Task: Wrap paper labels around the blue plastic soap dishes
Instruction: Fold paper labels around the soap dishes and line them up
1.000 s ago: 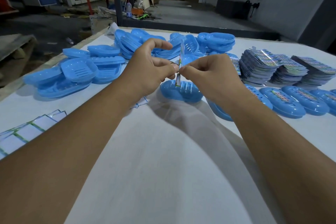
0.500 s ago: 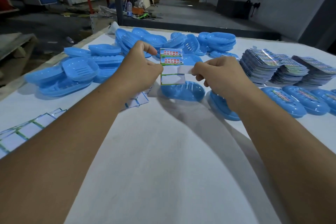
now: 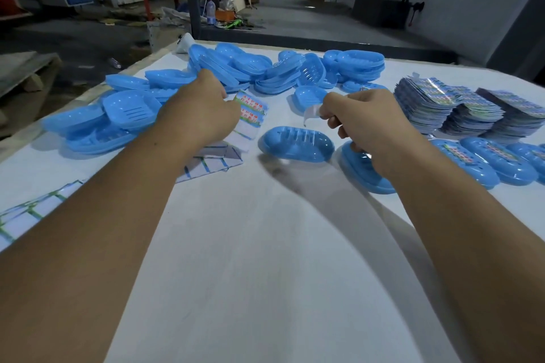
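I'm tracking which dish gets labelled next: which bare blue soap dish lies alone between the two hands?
The upside-down soap dish, alone on the white table between the hands; the other bare ones sit heaped at the far edge.

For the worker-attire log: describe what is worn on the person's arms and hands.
Nothing is worn on either arm as far as the view shows. Both forearms are bare from the bottom edge of the picture up to the wrists, with no sleeve in view. The left hand and right hand are bare too: no gloves, and no watch, bracelet or ring visible.
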